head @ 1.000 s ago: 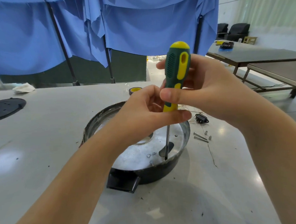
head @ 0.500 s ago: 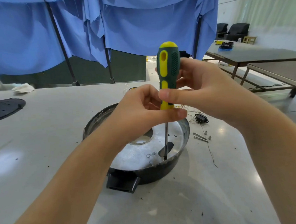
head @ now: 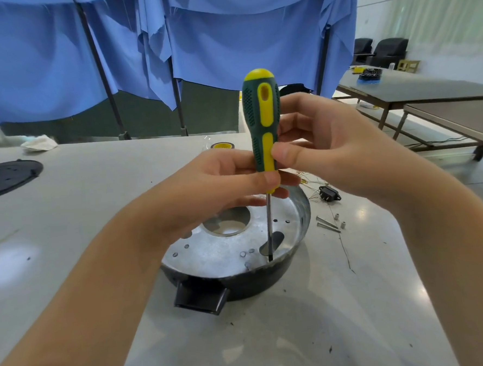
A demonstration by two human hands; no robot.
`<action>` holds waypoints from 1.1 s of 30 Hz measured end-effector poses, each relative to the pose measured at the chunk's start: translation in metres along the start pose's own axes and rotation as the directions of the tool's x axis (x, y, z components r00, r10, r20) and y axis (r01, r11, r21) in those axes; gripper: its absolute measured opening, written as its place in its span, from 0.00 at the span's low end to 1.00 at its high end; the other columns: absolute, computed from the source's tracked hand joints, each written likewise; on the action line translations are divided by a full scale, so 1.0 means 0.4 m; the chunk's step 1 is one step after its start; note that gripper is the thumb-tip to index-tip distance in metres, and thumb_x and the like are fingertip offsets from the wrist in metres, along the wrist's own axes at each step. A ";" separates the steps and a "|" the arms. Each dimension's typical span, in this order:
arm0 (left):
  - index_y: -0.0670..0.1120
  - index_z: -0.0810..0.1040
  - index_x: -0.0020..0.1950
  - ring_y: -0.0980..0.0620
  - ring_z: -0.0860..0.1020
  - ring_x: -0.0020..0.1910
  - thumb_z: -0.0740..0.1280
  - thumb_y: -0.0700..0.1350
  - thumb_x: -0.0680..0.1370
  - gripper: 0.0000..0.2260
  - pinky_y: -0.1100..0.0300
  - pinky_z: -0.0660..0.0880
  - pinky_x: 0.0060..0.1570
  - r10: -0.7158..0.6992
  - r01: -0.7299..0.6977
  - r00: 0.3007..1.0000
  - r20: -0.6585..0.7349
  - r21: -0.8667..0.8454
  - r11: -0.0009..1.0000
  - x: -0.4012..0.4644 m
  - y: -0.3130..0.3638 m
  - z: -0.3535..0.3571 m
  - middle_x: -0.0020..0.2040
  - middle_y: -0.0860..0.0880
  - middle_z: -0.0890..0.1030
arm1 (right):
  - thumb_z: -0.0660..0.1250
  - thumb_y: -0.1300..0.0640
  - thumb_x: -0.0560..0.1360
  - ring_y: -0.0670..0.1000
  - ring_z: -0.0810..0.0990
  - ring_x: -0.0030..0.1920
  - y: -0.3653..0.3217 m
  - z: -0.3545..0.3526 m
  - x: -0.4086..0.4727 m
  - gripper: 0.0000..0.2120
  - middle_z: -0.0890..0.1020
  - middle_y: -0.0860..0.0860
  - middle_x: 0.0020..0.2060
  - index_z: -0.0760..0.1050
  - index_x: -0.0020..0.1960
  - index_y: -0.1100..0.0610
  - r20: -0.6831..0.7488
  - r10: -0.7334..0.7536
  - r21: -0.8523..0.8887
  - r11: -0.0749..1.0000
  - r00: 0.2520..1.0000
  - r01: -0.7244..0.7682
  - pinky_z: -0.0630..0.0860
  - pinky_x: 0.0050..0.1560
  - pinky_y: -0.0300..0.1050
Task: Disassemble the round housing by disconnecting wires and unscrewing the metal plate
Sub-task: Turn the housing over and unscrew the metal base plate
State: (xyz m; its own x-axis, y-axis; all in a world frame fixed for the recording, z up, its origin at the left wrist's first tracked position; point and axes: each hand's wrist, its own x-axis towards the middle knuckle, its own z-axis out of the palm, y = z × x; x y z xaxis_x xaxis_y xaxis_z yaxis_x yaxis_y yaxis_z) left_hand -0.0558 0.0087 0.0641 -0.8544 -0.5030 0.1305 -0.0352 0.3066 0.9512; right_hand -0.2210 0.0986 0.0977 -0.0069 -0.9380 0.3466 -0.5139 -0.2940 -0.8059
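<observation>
So the round housing (head: 240,282) sat on the grey counter (head: 94,197), black shell with its handle stub facing the camera and the metal plate (head: 219,249) nested inside. Both hands were on the screwdriver (head: 262,125), which stood pretty much upright with its tip down at the plate's near-right rim. The left hand (head: 220,181) had its grip clenched round the bottom of the handle and the right hand (head: 326,149) pinched the handle just above it, thumb in front. Looked to me like a screw was being backed out there, though I couldn't actually see the screw head under the tip. To do this bit well I'd say keep the shaft dead vertical, press down firmly so the tip doesn't cam out, and let the lower hand steady while the upper one turns. Room-wise: the housing wall curves up right beside the shaft, so not much sideways slack there. Loose screws (head: 327,225) and a small black connector (head: 329,196) with thin wires lay on the counter just right of the housing, easy to knock. Left side had more space, with a black perforated disc (head: 5,177) well apart, and a tape roll (head: 222,146) behind the hands.
</observation>
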 end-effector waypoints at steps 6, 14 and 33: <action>0.49 0.85 0.51 0.54 0.85 0.49 0.75 0.52 0.63 0.18 0.59 0.79 0.54 0.057 -0.046 0.988 -0.142 0.081 0.996 0.008 0.006 0.033 0.46 0.50 0.87 | 0.75 0.59 0.69 0.50 0.82 0.50 -0.008 0.011 -0.002 0.16 0.83 0.55 0.50 0.77 0.56 0.55 -0.082 -0.050 0.044 0.998 0.995 0.054 0.80 0.51 0.42; 0.50 0.83 0.53 0.54 0.84 0.50 0.76 0.54 0.67 0.17 0.54 0.78 0.56 -0.015 0.035 0.983 -0.180 0.107 0.994 0.020 0.006 0.035 0.49 0.52 0.86 | 0.68 0.67 0.75 0.50 0.85 0.50 -0.008 0.000 -0.006 0.18 0.85 0.54 0.49 0.72 0.63 0.58 -0.036 -0.058 0.136 0.989 0.998 0.063 0.81 0.51 0.44; 0.45 0.81 0.57 0.50 0.84 0.52 0.77 0.48 0.68 0.19 0.51 0.78 0.59 -0.022 0.023 0.975 -0.223 0.004 1.000 0.030 -0.015 0.051 0.50 0.48 0.86 | 0.74 0.59 0.70 0.44 0.83 0.44 0.007 0.000 0.006 0.23 0.83 0.51 0.46 0.71 0.62 0.52 -0.112 -0.028 -0.023 0.999 0.993 0.026 0.81 0.47 0.40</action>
State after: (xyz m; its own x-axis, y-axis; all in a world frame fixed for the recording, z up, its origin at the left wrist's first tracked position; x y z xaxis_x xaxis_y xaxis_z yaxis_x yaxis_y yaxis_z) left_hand -0.0764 0.0175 0.0543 -0.7162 -0.6772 0.1687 -0.0572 0.2979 0.9529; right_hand -0.2224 0.0955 0.0961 -0.0881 -0.9030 0.4206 -0.5332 -0.3139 -0.7856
